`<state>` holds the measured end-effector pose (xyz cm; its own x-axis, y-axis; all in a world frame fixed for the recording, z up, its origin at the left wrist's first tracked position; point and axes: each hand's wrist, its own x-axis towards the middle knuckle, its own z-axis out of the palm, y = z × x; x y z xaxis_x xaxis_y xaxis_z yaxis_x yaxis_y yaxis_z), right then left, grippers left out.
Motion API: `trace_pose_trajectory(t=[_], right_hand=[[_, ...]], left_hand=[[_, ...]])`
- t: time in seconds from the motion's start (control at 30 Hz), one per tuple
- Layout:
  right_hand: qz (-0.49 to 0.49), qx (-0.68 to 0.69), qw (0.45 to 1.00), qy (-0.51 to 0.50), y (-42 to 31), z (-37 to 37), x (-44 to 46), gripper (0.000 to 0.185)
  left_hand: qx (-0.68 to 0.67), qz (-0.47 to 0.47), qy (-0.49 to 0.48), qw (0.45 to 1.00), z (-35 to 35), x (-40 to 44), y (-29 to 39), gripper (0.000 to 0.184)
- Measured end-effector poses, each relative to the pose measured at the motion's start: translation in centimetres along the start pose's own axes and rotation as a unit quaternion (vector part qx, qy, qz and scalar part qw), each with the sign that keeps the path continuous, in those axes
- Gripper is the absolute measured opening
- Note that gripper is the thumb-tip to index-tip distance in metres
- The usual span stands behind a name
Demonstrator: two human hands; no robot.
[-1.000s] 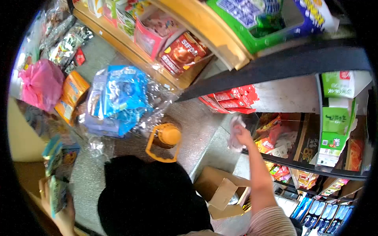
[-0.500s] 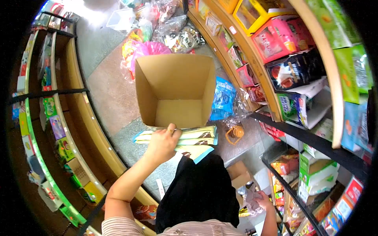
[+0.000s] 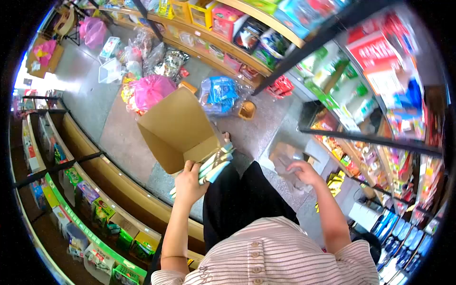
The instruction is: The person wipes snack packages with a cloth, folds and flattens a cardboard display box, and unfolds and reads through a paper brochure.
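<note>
The left hand [image 3: 189, 184] has its fingers curled over the near rim of an open brown cardboard box [image 3: 178, 124], beside pale yellow-and-blue flat packets [image 3: 214, 166] at the box's near right. To the right, the right hand [image 3: 305, 174] has its fingers bent around a crumpled greyish cloth-like wad [image 3: 286, 167]. A round pink plastic bag [image 3: 153, 91] sits on the grey floor [image 3: 90, 95], beyond the box.
</note>
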<state>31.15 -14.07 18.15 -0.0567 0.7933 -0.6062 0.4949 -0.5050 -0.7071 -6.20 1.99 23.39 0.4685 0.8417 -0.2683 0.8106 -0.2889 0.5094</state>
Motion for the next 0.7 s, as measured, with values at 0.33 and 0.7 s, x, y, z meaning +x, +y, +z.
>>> trace_pose_trajectory(t=[0.33, 0.7], right_hand=[[0.079, 0.001, 0.978, 0.195, 10.4, 11.0, -16.7, 0.025], [0.213, 0.094, 0.889, 0.395, 19.5, 23.6, -30.4, 0.040]], left_hand=[[-0.092, 0.056, -0.040, 0.993, -1.8, -12.8, 5.4, 0.034], [-0.522, 0.002, -0.066, 0.850, -9.6, -9.3, 6.8, 0.053]])
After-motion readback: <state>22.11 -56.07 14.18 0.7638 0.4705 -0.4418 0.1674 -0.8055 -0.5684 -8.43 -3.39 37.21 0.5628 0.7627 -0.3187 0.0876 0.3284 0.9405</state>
